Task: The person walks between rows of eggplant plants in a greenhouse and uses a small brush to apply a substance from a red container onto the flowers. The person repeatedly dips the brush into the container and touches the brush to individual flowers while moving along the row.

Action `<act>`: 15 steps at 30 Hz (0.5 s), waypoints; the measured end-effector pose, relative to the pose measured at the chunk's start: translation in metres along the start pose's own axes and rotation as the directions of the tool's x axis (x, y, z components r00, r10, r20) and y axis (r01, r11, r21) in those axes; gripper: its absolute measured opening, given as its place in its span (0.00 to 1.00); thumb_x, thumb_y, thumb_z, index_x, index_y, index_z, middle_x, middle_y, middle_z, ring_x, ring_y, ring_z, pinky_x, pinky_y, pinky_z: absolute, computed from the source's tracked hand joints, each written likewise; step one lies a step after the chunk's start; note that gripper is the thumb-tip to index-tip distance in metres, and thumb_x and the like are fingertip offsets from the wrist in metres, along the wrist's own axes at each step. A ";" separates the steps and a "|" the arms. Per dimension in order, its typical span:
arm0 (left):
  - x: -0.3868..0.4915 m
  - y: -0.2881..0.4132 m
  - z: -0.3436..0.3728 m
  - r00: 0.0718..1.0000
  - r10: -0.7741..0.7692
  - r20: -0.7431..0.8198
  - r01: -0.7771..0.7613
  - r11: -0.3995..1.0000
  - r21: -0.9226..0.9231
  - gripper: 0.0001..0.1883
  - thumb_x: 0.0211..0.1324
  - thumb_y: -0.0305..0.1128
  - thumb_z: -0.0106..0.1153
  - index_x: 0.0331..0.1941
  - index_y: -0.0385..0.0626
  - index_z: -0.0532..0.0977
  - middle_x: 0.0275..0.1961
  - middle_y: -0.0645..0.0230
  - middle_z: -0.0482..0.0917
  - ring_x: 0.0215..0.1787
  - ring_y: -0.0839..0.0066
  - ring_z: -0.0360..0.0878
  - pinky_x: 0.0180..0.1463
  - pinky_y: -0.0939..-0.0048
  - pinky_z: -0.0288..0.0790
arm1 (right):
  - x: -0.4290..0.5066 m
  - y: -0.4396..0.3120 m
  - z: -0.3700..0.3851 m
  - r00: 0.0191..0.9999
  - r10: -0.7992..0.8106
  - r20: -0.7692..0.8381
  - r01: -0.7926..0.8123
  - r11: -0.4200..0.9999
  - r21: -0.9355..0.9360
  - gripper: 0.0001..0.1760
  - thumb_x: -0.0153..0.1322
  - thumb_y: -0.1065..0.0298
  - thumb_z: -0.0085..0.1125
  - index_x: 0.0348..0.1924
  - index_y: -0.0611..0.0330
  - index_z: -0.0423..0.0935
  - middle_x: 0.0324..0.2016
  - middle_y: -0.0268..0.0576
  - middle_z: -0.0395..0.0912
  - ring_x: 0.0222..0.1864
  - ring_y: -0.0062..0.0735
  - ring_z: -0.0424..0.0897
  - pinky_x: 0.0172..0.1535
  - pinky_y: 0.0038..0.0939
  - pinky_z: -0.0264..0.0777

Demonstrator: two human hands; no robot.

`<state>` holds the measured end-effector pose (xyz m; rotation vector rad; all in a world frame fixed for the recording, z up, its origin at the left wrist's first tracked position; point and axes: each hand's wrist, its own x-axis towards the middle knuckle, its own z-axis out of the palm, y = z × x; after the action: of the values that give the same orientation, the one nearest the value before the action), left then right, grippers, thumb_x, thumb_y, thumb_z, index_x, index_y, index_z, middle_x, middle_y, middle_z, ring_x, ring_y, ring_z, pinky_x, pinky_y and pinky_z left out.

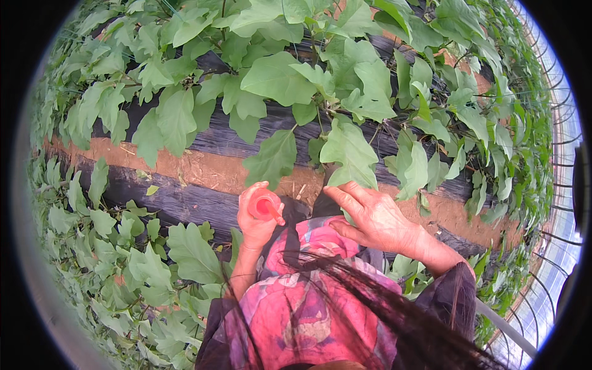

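My left hand (257,231) is wrapped around a small red plastic cup (264,204), held upright in front of my waist. Its rim faces up towards me, and a red strip like a spout or handle (276,213) runs to my fingertips. To the right, my right hand (370,215) hovers palm down with thumb and fingers apart. No object shows between them. Just beyond its fingers hangs a large lobed leaf (350,155) of a plant that looks like eggplant; whether they touch I cannot tell.
Leafy plants (277,78) stand in a row ahead, and more foliage (138,268) grows at the lower left. Black plastic mulch (185,199) borders a bare soil path (208,171). Curved greenhouse ribs (559,185) line the right edge. Dark hair strands (370,296) cross the view.
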<state>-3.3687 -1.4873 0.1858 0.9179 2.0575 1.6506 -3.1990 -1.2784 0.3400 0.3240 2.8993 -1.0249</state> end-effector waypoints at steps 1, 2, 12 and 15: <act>0.003 0.002 -0.001 1.000 0.020 0.023 -0.021 0.999 0.040 0.39 0.38 0.20 0.78 0.59 0.41 0.71 0.58 0.58 0.78 0.60 0.62 0.77 0.63 0.63 0.73 | 0.012 -0.015 0.001 0.999 -0.051 -0.007 0.051 0.998 0.048 0.44 0.66 0.56 0.69 0.70 0.61 0.61 0.45 0.51 0.74 0.40 0.52 0.80 0.41 0.44 0.77; 0.007 0.005 0.001 0.999 0.032 0.035 -0.035 0.994 0.101 0.39 0.36 0.22 0.79 0.58 0.41 0.71 0.56 0.58 0.80 0.58 0.59 0.78 0.62 0.61 0.72 | 0.026 -0.027 0.003 0.992 -0.120 -0.047 0.126 0.981 0.146 0.48 0.65 0.55 0.71 0.72 0.61 0.58 0.42 0.49 0.75 0.37 0.51 0.79 0.39 0.44 0.76; 0.018 0.024 0.026 0.983 0.176 0.044 -0.181 0.972 0.153 0.40 0.35 0.27 0.77 0.59 0.43 0.71 0.57 0.60 0.81 0.57 0.57 0.79 0.60 0.57 0.69 | 0.045 -0.036 -0.017 0.919 -0.240 -0.314 0.317 0.922 0.224 0.10 0.69 0.66 0.66 0.37 0.59 0.76 0.28 0.41 0.75 0.25 0.46 0.79 0.29 0.40 0.74; 0.017 0.026 0.033 0.995 0.103 -0.007 -0.100 0.981 0.164 0.38 0.36 0.25 0.75 0.58 0.43 0.71 0.56 0.60 0.81 0.57 0.57 0.79 0.61 0.57 0.69 | 0.045 -0.026 -0.046 0.909 -0.267 -0.319 0.357 0.894 0.270 0.07 0.70 0.70 0.65 0.37 0.61 0.77 0.24 0.41 0.74 0.23 0.42 0.76 0.27 0.37 0.71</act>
<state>-3.3533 -1.4494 0.2044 1.0837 2.2169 1.5605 -3.2475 -1.2612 0.3865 -0.0038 3.0878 -1.6402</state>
